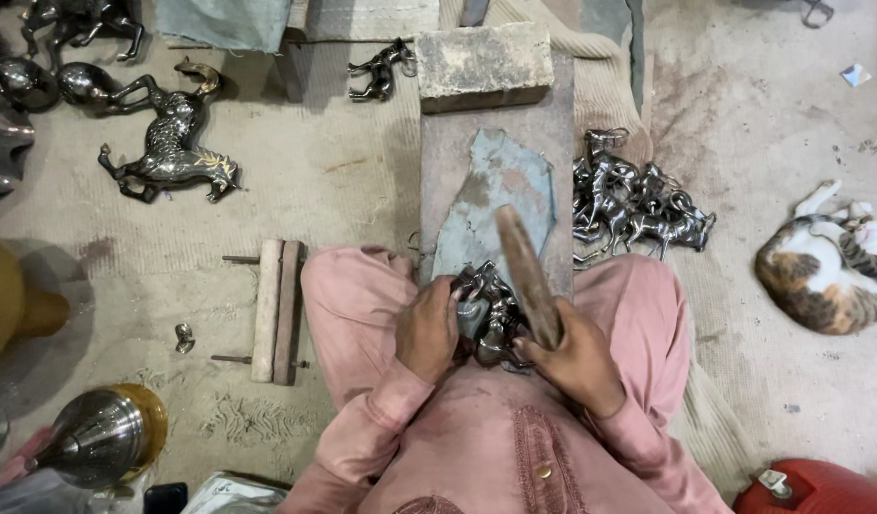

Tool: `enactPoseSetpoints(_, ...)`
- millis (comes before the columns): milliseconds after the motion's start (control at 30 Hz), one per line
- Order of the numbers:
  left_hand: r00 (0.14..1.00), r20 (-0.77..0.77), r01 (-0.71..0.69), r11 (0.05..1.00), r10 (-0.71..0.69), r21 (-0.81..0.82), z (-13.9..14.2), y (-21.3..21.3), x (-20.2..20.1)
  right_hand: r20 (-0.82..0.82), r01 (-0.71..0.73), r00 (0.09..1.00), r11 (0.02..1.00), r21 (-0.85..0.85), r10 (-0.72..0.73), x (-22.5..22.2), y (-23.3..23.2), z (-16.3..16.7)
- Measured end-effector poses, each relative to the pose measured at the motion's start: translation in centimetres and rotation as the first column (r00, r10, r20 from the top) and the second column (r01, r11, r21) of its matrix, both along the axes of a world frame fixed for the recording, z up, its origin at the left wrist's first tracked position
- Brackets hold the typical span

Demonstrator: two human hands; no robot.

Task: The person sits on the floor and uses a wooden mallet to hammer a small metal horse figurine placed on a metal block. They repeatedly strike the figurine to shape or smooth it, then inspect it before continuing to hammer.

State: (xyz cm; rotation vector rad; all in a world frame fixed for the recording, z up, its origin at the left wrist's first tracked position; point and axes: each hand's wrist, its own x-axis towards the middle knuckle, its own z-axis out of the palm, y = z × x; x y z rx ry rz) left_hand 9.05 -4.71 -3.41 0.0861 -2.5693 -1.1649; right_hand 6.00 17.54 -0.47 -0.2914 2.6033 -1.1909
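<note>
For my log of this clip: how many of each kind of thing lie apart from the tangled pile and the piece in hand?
Loose metal horse figures: 3, one large, one small, one cut off top left
Brick: 1
Wooden clamp: 1
Cat: 1
Total: 6

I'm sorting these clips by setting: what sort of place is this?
Probably a floor-level metalcraft workshop. The hands work a metal horse figurine with a wooden tool on a plank, beside a pile of horse figurines.
</note>
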Motion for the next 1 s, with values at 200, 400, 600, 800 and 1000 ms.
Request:
enactPoseSetpoints(200,0.986,0.161,0.029,1.000,-0.031,0.011,0.6,-0.4,-0.6,0.483,0.282,0.875,0.792,-0.542,0.019,-0.9,1.1,-1.5)
enactPoseSetpoints(400,0.995,0.079,0.041,0.985,-0.055,0.167,0.8,-2.1,-2.3,0.365,0.156,0.904,0.624,-0.765,0.222,-1.7,0.5,-1.4)
enactPoseSetpoints(600,0.960,0.201,0.173,0.978,-0.195,0.119,0.6,-3.7,-4.3,0.459,0.198,0.850,0.651,-0.733,0.258,-2.7,-1.6,-1.7)
enactPoseSetpoints(800,0.941,0.172,0.298,0.955,-0.292,-0.009,1.8,-4.1,-6.0,0.432,0.152,0.846,0.635,-0.757,0.313,-4.2,-1.7,-3.4)
enactPoseSetpoints(1000,0.965,0.011,0.261,0.965,-0.261,0.040,4.3,-4.7,-6.0,0.446,0.264,0.892,0.722,-0.640,0.069,-3.5,-0.6,-3.7)
